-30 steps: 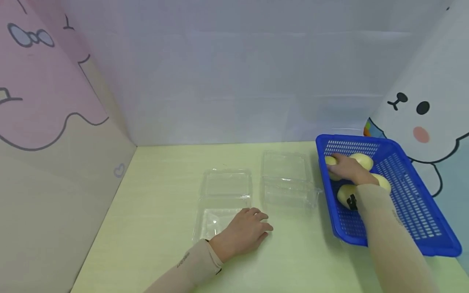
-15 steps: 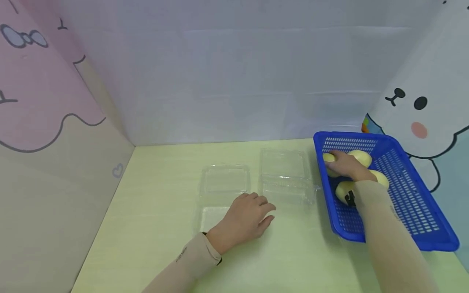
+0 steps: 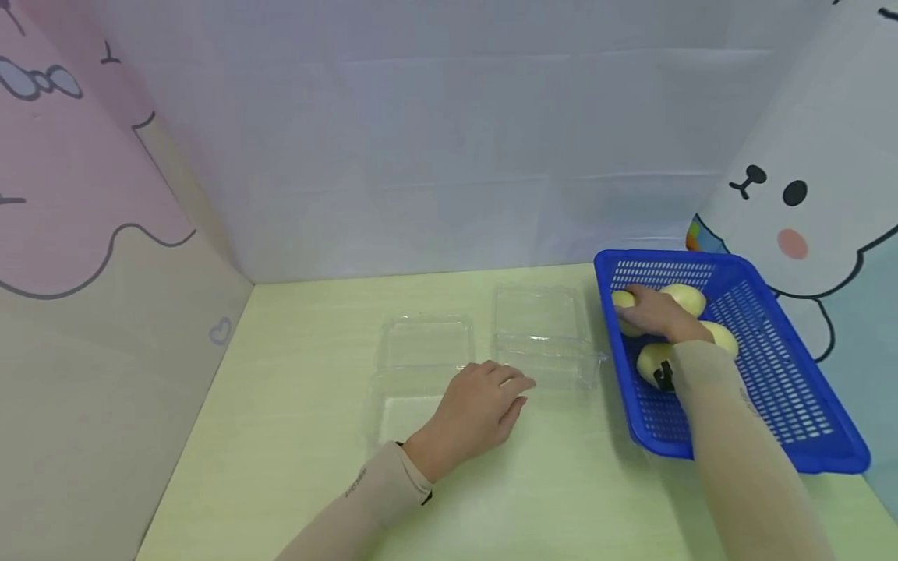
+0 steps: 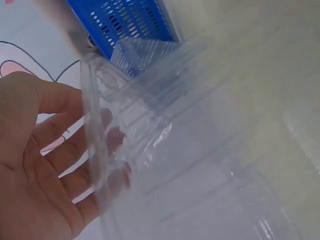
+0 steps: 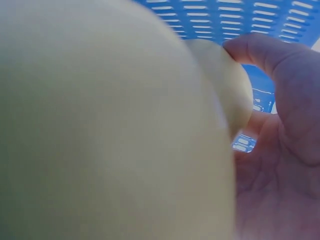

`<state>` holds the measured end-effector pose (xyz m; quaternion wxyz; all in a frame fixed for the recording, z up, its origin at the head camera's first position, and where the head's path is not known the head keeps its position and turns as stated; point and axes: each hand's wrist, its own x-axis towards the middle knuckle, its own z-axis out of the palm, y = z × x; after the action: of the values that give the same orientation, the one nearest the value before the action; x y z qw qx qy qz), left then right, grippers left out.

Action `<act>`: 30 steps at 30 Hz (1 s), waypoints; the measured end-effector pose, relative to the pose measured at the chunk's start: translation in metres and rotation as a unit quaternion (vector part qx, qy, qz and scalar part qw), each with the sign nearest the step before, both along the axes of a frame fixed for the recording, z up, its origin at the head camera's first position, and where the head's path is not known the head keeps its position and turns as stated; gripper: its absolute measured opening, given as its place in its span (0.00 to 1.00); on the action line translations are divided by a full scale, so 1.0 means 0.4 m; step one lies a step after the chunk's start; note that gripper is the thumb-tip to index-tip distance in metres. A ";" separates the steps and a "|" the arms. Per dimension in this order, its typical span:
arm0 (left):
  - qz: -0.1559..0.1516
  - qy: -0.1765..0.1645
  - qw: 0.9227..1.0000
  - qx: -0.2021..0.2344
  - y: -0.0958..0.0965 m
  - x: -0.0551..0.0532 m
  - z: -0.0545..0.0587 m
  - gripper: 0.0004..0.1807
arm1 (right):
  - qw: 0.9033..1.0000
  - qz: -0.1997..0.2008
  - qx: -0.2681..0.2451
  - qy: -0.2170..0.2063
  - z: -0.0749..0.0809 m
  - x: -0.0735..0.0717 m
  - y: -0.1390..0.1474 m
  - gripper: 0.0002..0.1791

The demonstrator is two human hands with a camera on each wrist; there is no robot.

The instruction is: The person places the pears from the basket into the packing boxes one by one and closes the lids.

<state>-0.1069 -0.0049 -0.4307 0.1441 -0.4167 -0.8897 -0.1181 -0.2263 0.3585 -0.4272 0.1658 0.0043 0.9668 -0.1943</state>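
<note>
My right hand [image 3: 658, 313] reaches into the blue plastic basket [image 3: 634, 417] and grips a pale yellow rounded fruit [image 5: 227, 82] by the basket's left wall. In the right wrist view, a thumb tip presses that fruit, while another pale fruit [image 5: 110, 125] fills the foreground. My left hand [image 3: 466, 417] is over the right side of an opened clear plastic clamshell box [image 3: 424, 343], fingers loosely bent. The left wrist view has its fingers [image 4: 70, 150] partly behind the clear plastic wall; whether they touch it I cannot tell.
A second opened clear clamshell box [image 3: 540, 312] stands between the first box and the basket. More pale yellow fruits [image 3: 684, 298] lie in the basket, one with a black mark [image 3: 662, 376]. Printed cloth walls [image 3: 421, 156] enclose the pale table [image 3: 295, 436].
My left hand has moved slightly forward, away from me, over the box's right side. The right hand stays at the same fruit. The whole head view has shifted a little.
</note>
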 end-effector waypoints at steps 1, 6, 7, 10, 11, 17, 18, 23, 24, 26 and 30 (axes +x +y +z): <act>-0.008 0.004 1.000 0.001 -0.001 0.004 -0.005 0.11 | 1.000 -0.001 0.001 0.002 0.001 0.001 -0.001 0.44; -0.029 0.042 0.998 0.042 -0.004 0.006 -0.009 0.12 | 1.000 -0.008 0.008 0.006 0.000 0.003 -0.001 0.44; -0.023 0.048 0.997 0.048 -0.004 0.001 -0.006 0.14 | 1.000 -0.008 0.010 0.008 0.000 0.003 -0.002 0.44; 0.013 0.048 0.998 0.038 -0.004 -0.016 0.004 0.24 | 1.000 -0.005 0.013 0.012 0.003 0.003 0.002 0.44; 0.026 0.041 0.999 0.025 -0.004 -0.021 0.007 0.27 | 1.000 -0.004 0.013 0.014 0.006 0.004 0.002 0.44; 0.045 -0.015 0.999 -0.024 -0.007 -0.029 0.003 0.27 | 0.999 -0.021 0.006 0.023 0.052 0.014 0.006 0.45; 0.041 -0.017 0.999 -0.024 -0.007 -0.027 0.001 0.27 | 0.999 -0.028 0.004 0.024 0.063 0.016 0.006 0.46; 0.036 -0.013 0.999 -0.033 -0.007 -0.011 -0.007 0.25 | 0.998 -0.044 0.000 0.042 0.129 0.029 -0.016 0.49; 0.036 -0.011 0.999 -0.035 -0.008 -0.008 -0.008 0.25 | 0.998 -0.041 -0.003 0.048 0.144 0.033 -0.027 0.49; 0.036 -0.007 0.999 -0.038 -0.008 -0.001 -0.011 0.24 | 0.997 -0.029 -0.009 0.067 0.176 0.043 -0.058 0.49; 0.028 0.008 0.999 -0.033 -0.009 0.013 -0.014 0.22 | 0.994 0.022 -0.036 0.104 0.222 0.080 -0.136 0.44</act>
<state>-0.1018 -0.0084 -0.4363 0.1408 -0.3972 -0.9032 -0.0815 -0.1941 0.3042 -0.3385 0.0690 -0.0430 0.9710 -0.2250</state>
